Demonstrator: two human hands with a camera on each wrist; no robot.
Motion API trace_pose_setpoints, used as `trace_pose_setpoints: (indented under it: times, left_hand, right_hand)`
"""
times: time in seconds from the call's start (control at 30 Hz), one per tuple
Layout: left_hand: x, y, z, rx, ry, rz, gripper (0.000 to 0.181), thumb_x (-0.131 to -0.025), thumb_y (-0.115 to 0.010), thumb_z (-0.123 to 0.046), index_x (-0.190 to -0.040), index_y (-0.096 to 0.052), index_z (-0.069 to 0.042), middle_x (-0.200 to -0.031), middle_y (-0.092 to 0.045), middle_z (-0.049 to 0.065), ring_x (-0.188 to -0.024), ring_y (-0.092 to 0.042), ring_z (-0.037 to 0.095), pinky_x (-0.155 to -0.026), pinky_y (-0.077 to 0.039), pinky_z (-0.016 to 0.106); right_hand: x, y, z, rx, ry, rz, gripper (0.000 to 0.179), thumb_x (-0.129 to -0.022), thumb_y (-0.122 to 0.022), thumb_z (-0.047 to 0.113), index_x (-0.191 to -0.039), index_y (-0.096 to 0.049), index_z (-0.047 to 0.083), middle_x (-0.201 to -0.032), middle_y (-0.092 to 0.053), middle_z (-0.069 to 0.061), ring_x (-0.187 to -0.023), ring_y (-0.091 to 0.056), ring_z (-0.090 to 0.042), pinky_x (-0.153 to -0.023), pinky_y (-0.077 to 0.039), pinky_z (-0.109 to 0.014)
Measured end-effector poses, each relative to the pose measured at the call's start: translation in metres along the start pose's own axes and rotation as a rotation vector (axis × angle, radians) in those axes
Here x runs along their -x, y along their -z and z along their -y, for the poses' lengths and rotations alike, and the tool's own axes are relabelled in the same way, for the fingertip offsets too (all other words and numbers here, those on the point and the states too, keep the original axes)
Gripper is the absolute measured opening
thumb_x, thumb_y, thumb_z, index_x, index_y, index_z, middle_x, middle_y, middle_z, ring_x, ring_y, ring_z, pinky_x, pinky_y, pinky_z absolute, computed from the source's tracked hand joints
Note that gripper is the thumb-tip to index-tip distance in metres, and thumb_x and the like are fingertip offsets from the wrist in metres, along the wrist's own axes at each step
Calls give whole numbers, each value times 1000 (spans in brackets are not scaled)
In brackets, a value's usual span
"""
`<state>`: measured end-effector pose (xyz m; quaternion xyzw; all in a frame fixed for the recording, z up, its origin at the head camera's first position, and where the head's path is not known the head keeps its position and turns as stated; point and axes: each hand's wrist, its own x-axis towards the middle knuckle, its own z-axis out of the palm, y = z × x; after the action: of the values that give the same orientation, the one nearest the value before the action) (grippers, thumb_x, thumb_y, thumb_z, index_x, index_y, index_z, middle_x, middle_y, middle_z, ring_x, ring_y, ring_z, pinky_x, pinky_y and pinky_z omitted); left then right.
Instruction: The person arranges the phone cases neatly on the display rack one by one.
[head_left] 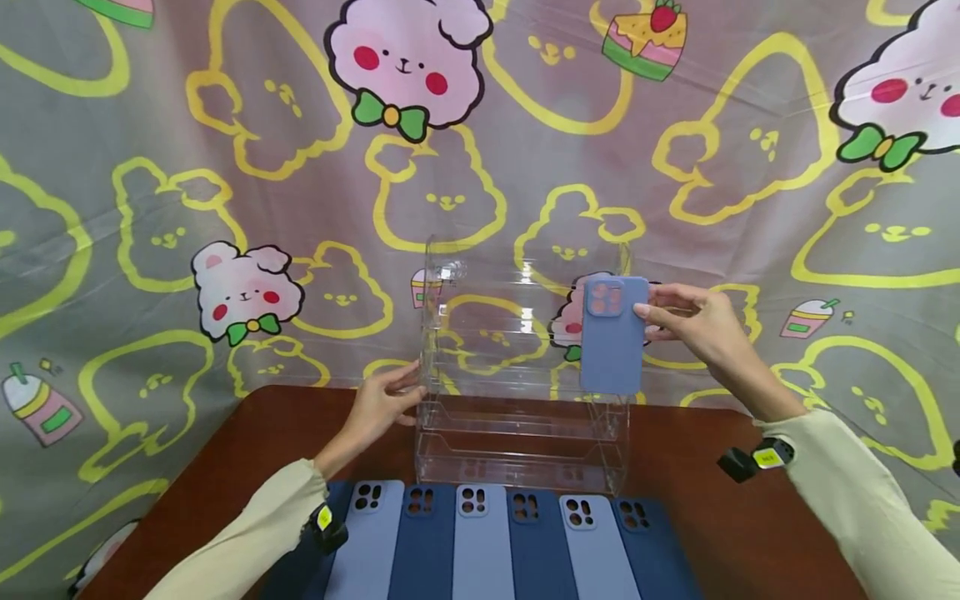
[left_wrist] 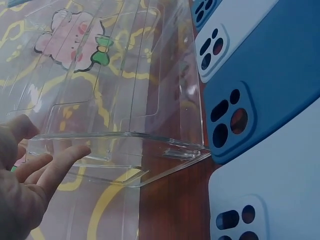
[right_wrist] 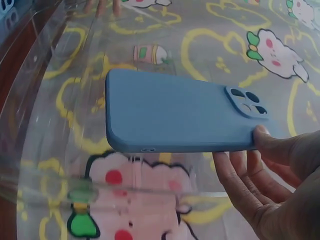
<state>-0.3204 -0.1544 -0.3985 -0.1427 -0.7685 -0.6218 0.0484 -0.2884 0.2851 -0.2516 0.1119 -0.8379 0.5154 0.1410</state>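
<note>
My right hand [head_left: 701,323] pinches a light blue phone case [head_left: 613,350] by its right edge, thumb on the back and fingers behind. The case hangs upright in front of the right part of a clear tiered display rack [head_left: 495,425], camera cutouts at the top. In the right wrist view the phone case [right_wrist: 170,112] lies sideways across the picture, held near its camera end. At the rack's left side is my left hand [head_left: 377,407], fingertips at the clear side panel. The left wrist view shows that hand's [left_wrist: 35,175] fingers spread along the panel edge.
Several phone cases, dark blue [head_left: 423,542] and light blue [head_left: 483,542] by turns, lie in a row in front of the rack. All of this is on a brown table [head_left: 247,450]. Behind hangs a patterned cloth [head_left: 300,200] with cartoon figures.
</note>
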Motion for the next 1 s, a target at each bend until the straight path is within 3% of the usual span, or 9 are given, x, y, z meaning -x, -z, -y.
trace_pose_setpoints:
  times: [0.23,0.5,0.77,1.0]
  left_hand:
    - [3,2,2,-3,6,5,57,-99,-69,0,-153,-50,2,-142,-58,34,-115,-69,48,-67,-67,40]
    - [4,0,4,4,4,6,57,-98,-70,1,-152,-50,2,-140,-60,34,-113,-68,50,-66,-67,38]
    - [1,-5,3,12,-12,-1,56,-98,-69,3,-150,-52,3,-138,-61,34,-111,-70,48,-65,-67,39]
    - [1,-1,1,2,-9,-20,55,-97,-70,3,-150,-53,2,-137,-62,34,-108,-73,44,-66,-67,38]
  right_hand:
    - [-37,-33,20,-106,49,36,52,-98,-77,21,-137,-60,-9,-95,-73,13,-81,-77,-7,-79,-66,-30]
    - [-76,-78,33,-287,90,-28,46,-96,-76,10,-134,-61,-12,-94,-71,6,-80,-75,-6,-78,-66,-31]
    - [-107,-108,43,-381,49,-113,42,-95,-77,7,-131,-64,-10,-92,-67,3,-75,-72,-5,-86,-65,-41]
    - [-120,-137,49,-384,146,-78,36,-95,-76,2,-125,-66,-14,-91,-69,-1,-75,-72,-8,-85,-65,-43]
